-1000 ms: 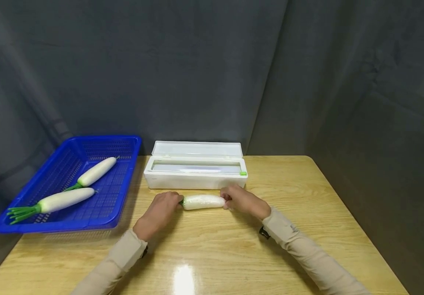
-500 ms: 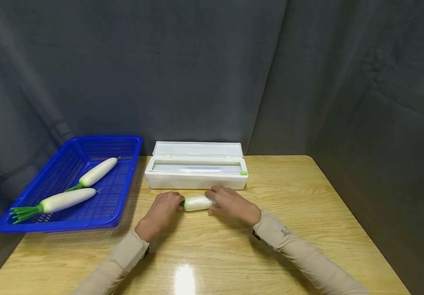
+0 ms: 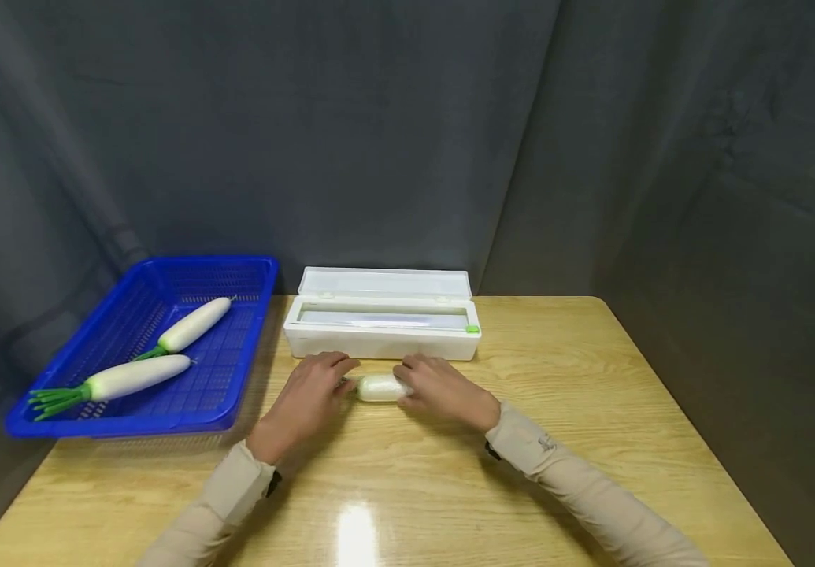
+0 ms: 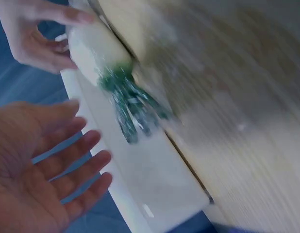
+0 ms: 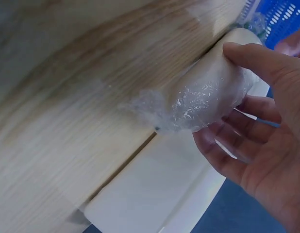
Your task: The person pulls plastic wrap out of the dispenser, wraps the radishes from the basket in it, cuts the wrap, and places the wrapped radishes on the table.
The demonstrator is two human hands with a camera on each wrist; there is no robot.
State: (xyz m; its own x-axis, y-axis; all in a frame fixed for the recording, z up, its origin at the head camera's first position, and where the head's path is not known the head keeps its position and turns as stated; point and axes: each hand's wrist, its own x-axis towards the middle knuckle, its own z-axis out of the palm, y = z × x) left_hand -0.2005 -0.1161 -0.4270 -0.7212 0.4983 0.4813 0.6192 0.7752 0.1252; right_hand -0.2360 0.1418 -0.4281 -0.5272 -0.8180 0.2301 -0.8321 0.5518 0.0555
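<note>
A white radish [image 3: 381, 387] wrapped in clear plastic film lies in front of the white box, its leafy end to the left. In the right wrist view my right hand [image 5: 271, 116] grips it round the middle, thumb on one side and fingers curled on the other. Crumpled film [image 5: 150, 109] gathers at the root tip. My left hand [image 4: 43, 165] is spread beside the leafy end, holding nothing. In the left wrist view the green leaf stalks [image 4: 133, 104] show through the film, apart from the left fingers.
Behind the hands a white cling film dispenser [image 3: 382, 344] stands with its lid [image 3: 384, 282] up and a green slider [image 3: 472, 329] at its right. A blue basket [image 3: 254, 346] at the left holds two radishes [image 3: 139, 376]. All stand on a wooden table [image 3: 549, 370].
My right hand has moved left from the root tip to the radish's middle and grips it there. My left hand has let go of the leafy end and its fingers have spread.
</note>
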